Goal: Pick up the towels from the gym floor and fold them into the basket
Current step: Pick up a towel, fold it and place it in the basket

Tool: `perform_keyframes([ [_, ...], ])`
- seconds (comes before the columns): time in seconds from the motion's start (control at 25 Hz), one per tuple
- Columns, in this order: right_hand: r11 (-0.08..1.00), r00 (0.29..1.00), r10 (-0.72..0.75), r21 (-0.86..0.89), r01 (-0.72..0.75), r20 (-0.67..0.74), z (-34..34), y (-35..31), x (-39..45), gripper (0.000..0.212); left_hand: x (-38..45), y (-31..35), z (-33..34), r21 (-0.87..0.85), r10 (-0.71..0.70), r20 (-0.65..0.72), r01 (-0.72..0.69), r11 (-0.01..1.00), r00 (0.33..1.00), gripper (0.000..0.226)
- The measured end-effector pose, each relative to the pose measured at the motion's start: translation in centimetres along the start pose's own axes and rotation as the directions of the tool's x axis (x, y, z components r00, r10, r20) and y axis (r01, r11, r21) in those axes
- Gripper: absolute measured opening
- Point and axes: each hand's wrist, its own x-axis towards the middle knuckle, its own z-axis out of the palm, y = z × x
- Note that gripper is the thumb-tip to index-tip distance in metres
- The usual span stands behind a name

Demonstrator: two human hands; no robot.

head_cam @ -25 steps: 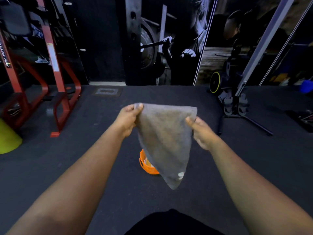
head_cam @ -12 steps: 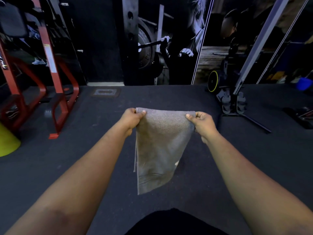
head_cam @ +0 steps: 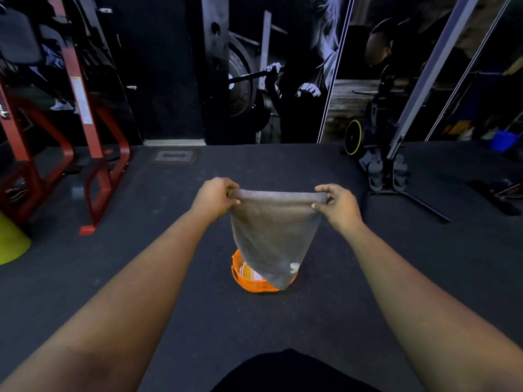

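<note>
far left edge there's a lime green cone (head_cam: 11,244) sitting on the dark gym floor (head_cam: 169,321), and just right of it the red rack frame (head_cam: 93,154) with its feet planted on the floor. behind that is a floor plate or mat thing (head_cam: 174,156) near the back wall, can't tell exactly what it is.

then my left hand (head_cam: 216,198), arm stretched out in front of me, fingers curled and pinching the left top corner of the grey towel (head_cam: 271,236). the top edge of the towel is bunched into a sort of roll running straight across between my hands, and the rest hangs down from it and narrows to a point at the bottom. there's a small white tag or mark near that lower tip.

right under the towel's tip is the orange basket (head_cam: 240,280) on the floor, partly hidden by the hanging cloth. something pale is inside it, but it's too covered to say what.

my right hand (head_cam: 338,206) is on the other end, thumb and fingers pinching the right top corner, level with my left.

further right, well away from the basket, there's a dark machine with a yellow-rimmed wheel (head_cam: 353,137) and grey pedals, a slanted grey pole (head_cam: 424,75) rising from it, and a blue bucket (head_cam: 503,140) way off in the far right corner.
</note>
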Motion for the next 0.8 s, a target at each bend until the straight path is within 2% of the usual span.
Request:
perform_keyframes([
  [0.08,0.986,0.999,-0.04,-0.16,0.037,-0.016,-0.2,-0.3,-0.1,0.029,-0.2,0.2,-0.1,0.135,0.042,-0.046,-0.035,0.99,0.998,0.027],
  [0.16,0.968,0.997,-0.081,-0.238,0.075,-0.015,-0.7,-0.6,-0.3,0.011,-0.4,0.0,-0.1,0.203,0.078,-0.112,-0.054,0.978,0.991,0.018],
  [0.2,0.968,0.994,-0.111,-0.226,0.106,-0.009,-1.0,-0.6,-0.2,0.006,-0.4,-0.1,-0.1,0.141,0.081,-0.132,-0.062,0.988,0.988,0.016],
  [0.24,0.977,0.989,-0.144,-0.161,0.139,-0.016,-1.4,-0.6,-0.1,0.007,-0.3,-0.4,-0.3,-0.027,0.068,-0.133,-0.073,0.997,0.989,0.014],
  [0.28,0.986,0.985,-0.168,-0.029,0.167,-0.041,-1.7,-0.7,0.0,0.009,-0.4,-0.3,-0.7,-0.268,0.045,-0.11,-0.073,0.961,0.993,0.013],
  [0.32,0.967,0.983,-0.172,0.181,0.182,-0.069,-2.0,-1.1,-0.2,0.011,-0.8,0.0,-0.9,-0.499,0.019,-0.061,-0.047,0.865,0.998,0.016],
  [0.36,0.89,0.985,-0.147,0.422,0.17,-0.088,-2.1,-1.5,-0.8,0.014,-1.3,0.6,-1.0,-0.649,0.015,-0.021,-0.025,0.761,1.0,0.02],
  [0.4,0.784,0.991,-0.118,0.606,0.135,-0.067,-1.8,-1.7,-1.6,0.022,-1.4,1.6,-1.4,-0.719,0.022,-0.02,-0.03,0.694,1.0,0.022],
  [0.44,0.723,0.996,-0.086,0.688,0.061,0.003,-1.2,-1.5,-2.3,0.035,-1.2,3.0,-2.1,-0.768,0.022,-0.043,-0.047,0.639,0.999,0.023],
  [0.52,0.806,0.968,-0.044,0.581,-0.112,0.247,0.9,-0.9,-3.9,0.05,-0.8,5.4,-3.8,-0.89,0.001,-0.067,-0.061,0.452,0.998,0.026],
  [0.56,0.839,0.942,-0.025,0.52,-0.162,0.334,1.9,-0.7,-4.5,0.044,-0.8,5.9,-4.4,-0.944,-0.001,-0.054,-0.051,0.327,0.999,0.03],
  [0.6,0.831,0.938,-0.015,0.527,-0.18,0.345,2.7,-0.7,-4.6,0.034,-1.0,5.4,-4.8,-0.971,0.03,-0.038,-0.044,0.236,0.999,0.038],
  [0.64,0.79,0.95,0.0,0.582,-0.191,0.312,3.4,-1.0,-4.5,0.026,-1.3,3.9,-4.5,-0.97,0.062,0.008,-0.007,0.243,0.998,0.049],
  [0.72,0.719,0.959,0.032,0.66,-0.218,0.281,4.3,-1.9,-4.1,0.021,-3.8,-0.6,-1.4,-0.89,0.084,0.233,0.177,0.42,0.969,0.074],
  [0.76,0.711,0.957,0.046,0.663,-0.233,0.287,4.6,-2.0,-3.8,0.021,-5.4,-2.6,0.5,-0.825,0.067,0.331,0.254,0.504,0.941,0.074],
  [0.8,0.713,0.952,0.067,0.653,-0.255,0.299,5.0,-2.0,-3.6,0.023,-6.2,-4.0,2.0,-0.795,0.015,0.363,0.301,0.526,0.932,0.062],
])
